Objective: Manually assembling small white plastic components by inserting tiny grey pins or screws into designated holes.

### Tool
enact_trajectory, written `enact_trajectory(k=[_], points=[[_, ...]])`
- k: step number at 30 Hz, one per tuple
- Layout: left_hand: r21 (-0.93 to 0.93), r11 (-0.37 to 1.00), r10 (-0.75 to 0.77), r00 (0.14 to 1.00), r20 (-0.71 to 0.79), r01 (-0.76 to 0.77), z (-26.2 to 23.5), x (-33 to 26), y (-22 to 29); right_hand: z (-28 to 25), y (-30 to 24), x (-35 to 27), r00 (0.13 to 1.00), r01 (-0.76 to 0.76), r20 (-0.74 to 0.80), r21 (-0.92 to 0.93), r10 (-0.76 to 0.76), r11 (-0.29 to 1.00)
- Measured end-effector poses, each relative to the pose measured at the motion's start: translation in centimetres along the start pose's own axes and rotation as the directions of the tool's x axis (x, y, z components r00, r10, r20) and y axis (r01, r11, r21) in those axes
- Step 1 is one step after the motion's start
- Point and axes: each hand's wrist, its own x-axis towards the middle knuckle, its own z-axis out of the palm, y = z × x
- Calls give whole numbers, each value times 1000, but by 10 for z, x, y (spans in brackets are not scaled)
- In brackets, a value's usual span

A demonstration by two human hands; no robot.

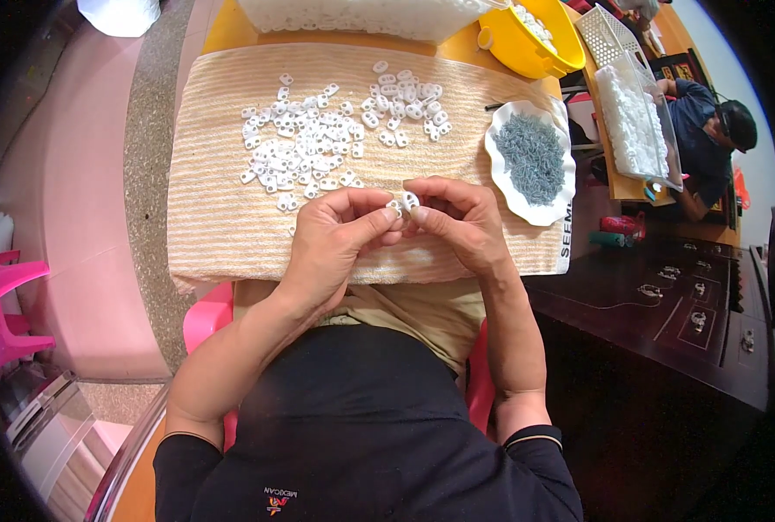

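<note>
Cloth (457,100), ribbed and tan-striped, is covering the tabletop, probably keeping small parts from sliding. Glossy white pieces (305,143), rounded and two-holed, are lying heaped within reach. Left hand (335,235) and right hand (466,226) are meeting near the front edge, thumbs and fingers nearly closed. A wavy-rimmed plate (498,165) is standing rightward, seemingly corralling loose bits. Fingertips are pinching one left-held piece (395,206) and one right-held piece (410,201). Thin grey slivers (534,157) are filling the plate.

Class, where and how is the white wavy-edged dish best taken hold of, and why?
Probably by the near rim of the dish, coming from the wearer's side: its bare, wavy edge extends beyond the grey pieces heaped inside. Keeping it level should help avoid spills.
</note>
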Motion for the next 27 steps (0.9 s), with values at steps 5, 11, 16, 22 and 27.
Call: enact_trajectory(k=[5,11,16,22,27], points=[[21,1000,4,1000,11,-4,0,0,0,-1,-1,0,1000,-2,16,-41,3,999],[28,999,-22,999,37,21,-4,1,-1,-1,-3,0,1000,7,24,-55,-6,998],[26,999,-22,999,24,22,-3,1,-1,-1,0,0,1000,1,24,-31,-1,1000],[27,999,-23,1000,22,22,-4,1,-2,0,1,0,1000,-7,28,-61,9,998],[30,999,-19,999,29,18,-5,1,-4,1,3,-1,999,-29,32,-18,29,999]])
